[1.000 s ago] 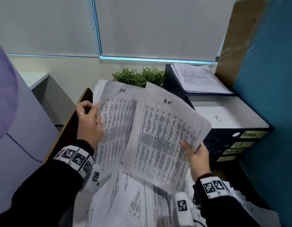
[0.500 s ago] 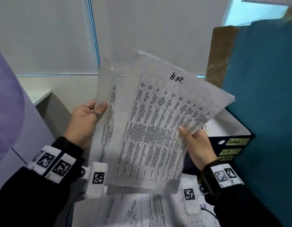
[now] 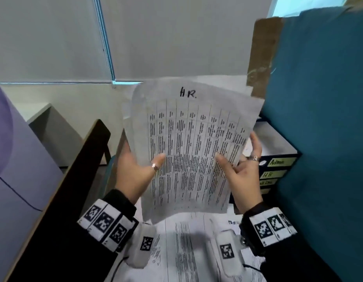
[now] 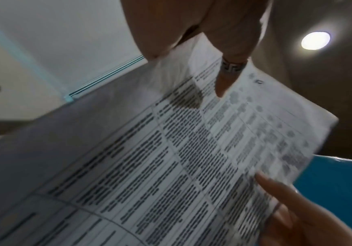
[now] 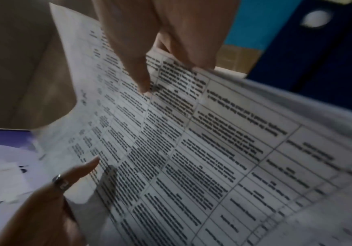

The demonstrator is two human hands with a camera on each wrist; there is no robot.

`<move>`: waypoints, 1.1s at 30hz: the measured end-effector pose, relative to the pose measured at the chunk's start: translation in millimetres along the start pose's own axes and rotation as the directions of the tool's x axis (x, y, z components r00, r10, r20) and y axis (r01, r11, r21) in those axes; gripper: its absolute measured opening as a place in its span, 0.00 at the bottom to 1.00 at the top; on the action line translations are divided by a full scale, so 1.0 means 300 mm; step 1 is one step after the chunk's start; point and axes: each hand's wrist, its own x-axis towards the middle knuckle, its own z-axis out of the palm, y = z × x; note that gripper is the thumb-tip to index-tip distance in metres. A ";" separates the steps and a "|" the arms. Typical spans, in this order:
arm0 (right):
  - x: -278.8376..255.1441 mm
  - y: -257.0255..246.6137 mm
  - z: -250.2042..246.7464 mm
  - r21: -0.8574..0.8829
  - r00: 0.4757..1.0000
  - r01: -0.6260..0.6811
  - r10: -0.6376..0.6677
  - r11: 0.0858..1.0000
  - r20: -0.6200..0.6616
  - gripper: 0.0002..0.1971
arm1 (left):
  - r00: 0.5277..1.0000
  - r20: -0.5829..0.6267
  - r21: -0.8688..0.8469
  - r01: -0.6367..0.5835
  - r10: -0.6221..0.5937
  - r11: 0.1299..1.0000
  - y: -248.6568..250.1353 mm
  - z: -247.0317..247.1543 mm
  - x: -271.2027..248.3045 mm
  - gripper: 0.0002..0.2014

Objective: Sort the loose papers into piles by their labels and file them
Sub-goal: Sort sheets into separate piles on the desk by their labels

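A thin stack of printed table sheets marked "HR." [image 3: 193,139] stands upright in front of me, held between both hands. My left hand [image 3: 139,170] pinches its left edge, thumb on the front and fingers hidden behind. At the right edge my right hand [image 3: 242,173] grips the same way. The left wrist view shows the ringed left thumb [image 4: 226,78] pressed on the sheets [image 4: 170,166]. From the right wrist, the right thumb [image 5: 137,71] lies on the print [image 5: 202,149]. More loose papers [image 3: 186,251] lie below on the desk.
Dark blue binders [image 3: 286,151] lie stacked at the right, with spine labels "Admin" [image 3: 277,162] and "HR" [image 3: 267,175]. A teal partition [image 3: 323,119] and a cardboard panel [image 3: 262,58] rise behind them. A dark board [image 3: 74,180] and a purple panel [image 3: 18,159] stand on the left.
The two fanned HR sheets have been brought together into one stack and lifted upright. Both hands have moved to grip its side edges lower down.
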 end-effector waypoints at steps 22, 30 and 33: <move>-0.177 0.281 -0.136 -0.379 0.813 -0.448 0.546 0.810 0.205 0.15 | 0.774 0.269 0.124 0.563 -0.573 0.817 -0.343 0.062 -0.254 0.09; -0.081 0.092 -0.199 -0.461 0.883 -0.339 0.446 0.820 0.145 0.22 | 0.819 0.385 0.290 0.329 -0.425 0.899 -0.303 -0.067 -0.103 0.07; -0.049 0.019 -0.198 -0.449 0.833 -0.381 0.511 0.808 0.213 0.14 | 0.732 0.542 0.418 0.191 -0.413 0.888 -0.297 -0.116 -0.016 0.06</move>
